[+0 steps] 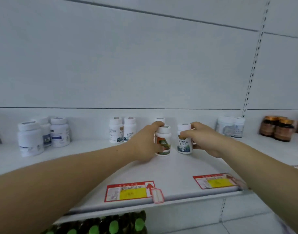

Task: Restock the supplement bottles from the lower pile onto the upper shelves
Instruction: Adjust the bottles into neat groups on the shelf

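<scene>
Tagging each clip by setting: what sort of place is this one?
Most likely a shop or pharmacy aisle: a white metal display shelf with red and yellow price tags on its front edge, and white plastic supplement bottles and brown gold-capped bottles standing in grouped rows.

— Which bottles are mid-shelf?
— Two upright white supplement bottles side by side: the orange-labelled bottle (163,141) and the blue-green-labelled bottle (184,139), caps on, well back from the front edge.
</scene>
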{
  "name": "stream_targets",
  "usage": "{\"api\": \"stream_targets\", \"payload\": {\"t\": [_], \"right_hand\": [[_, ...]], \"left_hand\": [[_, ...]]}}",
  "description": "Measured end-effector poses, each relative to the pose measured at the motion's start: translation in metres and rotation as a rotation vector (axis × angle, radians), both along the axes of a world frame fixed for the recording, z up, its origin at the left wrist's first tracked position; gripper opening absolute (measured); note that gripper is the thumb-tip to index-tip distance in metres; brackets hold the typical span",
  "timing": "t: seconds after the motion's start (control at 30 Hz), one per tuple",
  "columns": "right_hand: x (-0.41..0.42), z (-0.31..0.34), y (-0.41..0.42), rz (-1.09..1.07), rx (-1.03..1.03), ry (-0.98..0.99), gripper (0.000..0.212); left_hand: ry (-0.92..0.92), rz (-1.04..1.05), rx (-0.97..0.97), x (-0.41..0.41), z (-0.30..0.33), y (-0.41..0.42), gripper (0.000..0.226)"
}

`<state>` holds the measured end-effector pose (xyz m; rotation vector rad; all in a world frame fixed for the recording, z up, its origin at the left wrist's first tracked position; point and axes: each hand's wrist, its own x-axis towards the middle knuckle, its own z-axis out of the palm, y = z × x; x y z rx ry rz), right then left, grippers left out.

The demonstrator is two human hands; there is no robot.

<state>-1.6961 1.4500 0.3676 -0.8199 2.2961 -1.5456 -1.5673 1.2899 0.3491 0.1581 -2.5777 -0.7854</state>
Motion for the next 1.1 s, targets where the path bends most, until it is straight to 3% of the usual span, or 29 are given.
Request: {"api": "stream_targets", "payload": {"t": [0.1,0.27,0.83,0.97,1.1], "right_hand": [[-0.033,-0.001,0.012,0.101,0.030,0.019,0.032],[-0.064,-0.006,0.020,0.187,0.016,0.047,0.034],[-0.077,-0.019,0.021,0.293,-0.078,0.126,0.035],[-0.077,-0.020,0.022,0.283,-0.096,0.138,0.028],[-0.069,-0.015,0.022,0.266,-0.192,0.082,0.024]], "left_hand": [[0.043,0.153,-0.239,-0.025,0.001,0.011,0.075],[-0.060,0.354,-0.418,-0.059,0.006,0.017,0.080],[-0.112,0.537,-0.655,-0.103,0.008,0.013,0.073],[-0.130,0.558,-0.550,-0.096,0.015,0.028,0.090],[-0.036,0.491,-0.275,-0.054,0.014,0.048,0.076]]}}
